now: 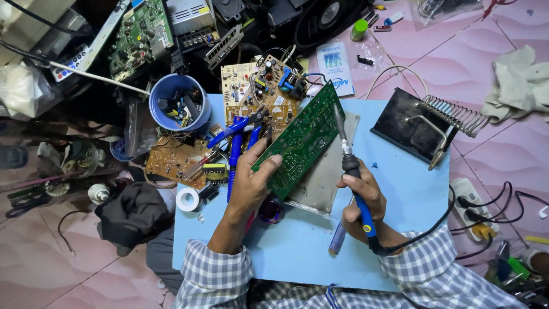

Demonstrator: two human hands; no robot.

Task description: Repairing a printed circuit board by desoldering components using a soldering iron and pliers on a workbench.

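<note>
My left hand [251, 180] grips a green circuit board [303, 140] by its lower edge and holds it tilted above a grey metal plate [320, 183] on the light blue table [400, 189]. My right hand [360, 191] is closed around a soldering iron [351, 171] with a blue and black handle. Its metal tip points up at the board's right edge. The iron's black cord runs off to the right from under my wrist.
A black soldering stand with a coiled wire holder [423, 123] sits at the table's right. Blue-handled pliers [237, 134], brown circuit boards [260, 88], a blue tub of parts [177, 103], a solder reel [187, 199] and a power strip [472, 203] lie around.
</note>
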